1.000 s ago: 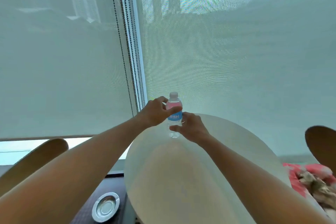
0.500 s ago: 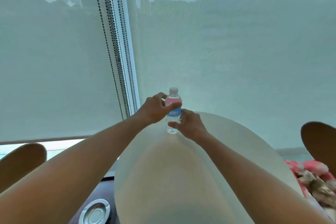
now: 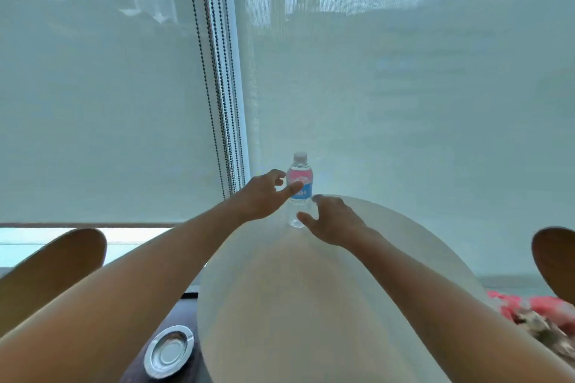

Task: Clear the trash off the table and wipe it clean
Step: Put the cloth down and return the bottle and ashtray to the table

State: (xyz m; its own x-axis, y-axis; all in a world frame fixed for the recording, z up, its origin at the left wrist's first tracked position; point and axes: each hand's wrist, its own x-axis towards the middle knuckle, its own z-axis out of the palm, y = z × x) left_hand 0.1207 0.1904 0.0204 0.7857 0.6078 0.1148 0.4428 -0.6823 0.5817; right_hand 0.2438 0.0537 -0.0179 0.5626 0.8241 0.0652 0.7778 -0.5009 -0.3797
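Note:
A small clear water bottle point(image 3: 300, 177) with a pink and blue label and a white cap stands upright at the far edge of the round white table point(image 3: 295, 305). My left hand point(image 3: 264, 193) hovers at the bottle's left, fingers spread, with its thumb across the front of the label. My right hand point(image 3: 333, 221) sits low beside the bottle's base, fingers loosely spread and holding nothing. Neither hand plainly grips the bottle.
A round metal ashtray point(image 3: 169, 351) lies on a dark low surface at the lower left. Wooden chair backs show at the left point(image 3: 53, 267) and right point(image 3: 557, 258). A pink patterned bundle point(image 3: 535, 314) lies at the right. Bead chains point(image 3: 217, 87) hang before the window blinds.
Both hands gripped the bottle before; now their fingers have opened and drawn slightly away, leaving the bottle standing on the table.

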